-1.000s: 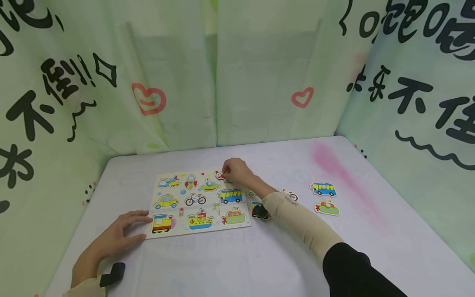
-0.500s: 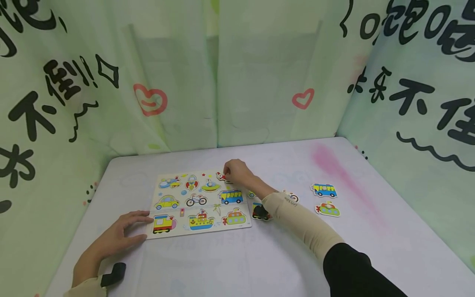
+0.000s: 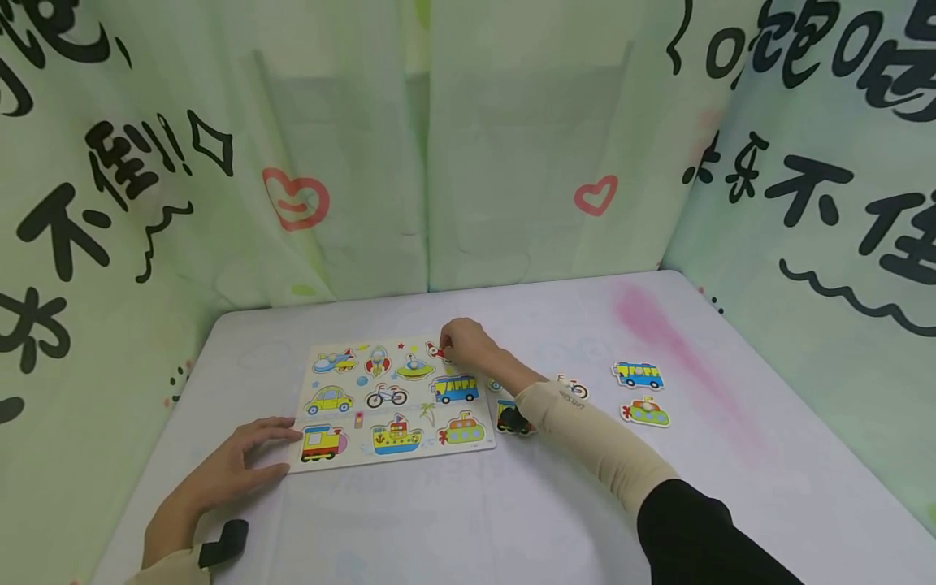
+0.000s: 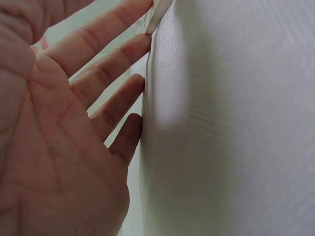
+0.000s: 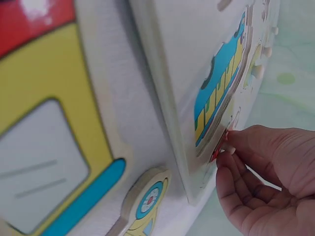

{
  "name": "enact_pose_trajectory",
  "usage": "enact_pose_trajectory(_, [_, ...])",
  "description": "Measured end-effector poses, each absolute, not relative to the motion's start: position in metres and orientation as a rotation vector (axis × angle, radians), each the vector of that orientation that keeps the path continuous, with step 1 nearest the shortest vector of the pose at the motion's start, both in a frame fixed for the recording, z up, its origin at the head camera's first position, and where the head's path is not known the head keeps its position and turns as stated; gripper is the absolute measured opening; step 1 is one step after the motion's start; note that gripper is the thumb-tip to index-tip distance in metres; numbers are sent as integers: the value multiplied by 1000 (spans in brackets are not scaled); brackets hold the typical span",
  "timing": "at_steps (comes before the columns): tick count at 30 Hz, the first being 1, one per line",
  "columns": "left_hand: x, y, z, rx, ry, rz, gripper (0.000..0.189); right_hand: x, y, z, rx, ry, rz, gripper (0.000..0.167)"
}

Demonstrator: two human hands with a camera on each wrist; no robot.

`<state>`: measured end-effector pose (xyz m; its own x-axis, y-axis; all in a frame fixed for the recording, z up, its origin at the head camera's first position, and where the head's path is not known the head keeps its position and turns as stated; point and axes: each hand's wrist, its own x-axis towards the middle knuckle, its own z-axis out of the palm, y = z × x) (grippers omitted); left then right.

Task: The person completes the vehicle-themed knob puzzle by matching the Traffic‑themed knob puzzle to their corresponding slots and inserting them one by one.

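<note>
A pale wooden puzzle board point(image 3: 358, 453) with vehicle pictures lies on the white table. My left hand point(image 3: 227, 463) rests at its left edge, fingers extended and fingertips at the side. In the left wrist view, the left palm point(image 4: 59, 147) shows with nothing in it. At the board's far right corner my right hand point(image 3: 471, 343) pinches a small red-and-white puzzle piece point(image 3: 435, 350), mostly hidden behind the fingers. Seen from the right wrist, thumb and fingertips of that hand point(image 5: 266, 179) meet at a pale knob on the red piece point(image 5: 215, 153), close against the board.
Loose bus point(image 3: 638, 374) and submarine point(image 3: 645, 411) pieces lie to the right. A bicycle piece point(image 3: 576, 387) and a dark-centred piece point(image 3: 512, 416) lie partly behind the right arm. Plane point(image 3: 332, 360), rocket point(image 3: 378, 361) and flying saucer point(image 3: 414, 367) sit in the board's far row.
</note>
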<state>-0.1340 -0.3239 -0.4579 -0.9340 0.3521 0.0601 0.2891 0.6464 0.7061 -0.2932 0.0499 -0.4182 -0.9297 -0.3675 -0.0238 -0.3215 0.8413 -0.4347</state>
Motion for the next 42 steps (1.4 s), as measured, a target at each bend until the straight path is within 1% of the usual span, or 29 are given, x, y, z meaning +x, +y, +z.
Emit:
enact_pose_trajectory(8, [-132, -324, -457, 551, 2781, 1157, 41, -291, 57, -417, -583, 2937, -694, 11])
enact_pose_trajectory(16, [-133, -324, -455, 587, 2784, 1160, 40, -276, 75, -402, -570, 2919, -862, 24])
enact_pose_trajectory(22, [-133, -325, -455, 607, 2782, 1171, 39, -262, 94, -399, -578, 2915, -914, 23])
enact_pose_trajectory(27, [-132, -325, -456, 584, 2764, 1185, 39, -253, 108, -405, -511, 2926, -856, 24])
enact_pose_trajectory(35, [-133, -324, -455, 555, 2755, 1171, 40, -245, 126, -411, -405, 2912, -800, 24])
enact_pose_trajectory(42, [-133, -324, -454, 557, 2756, 1173, 40, -241, 138, -416, -363, 2917, -813, 23])
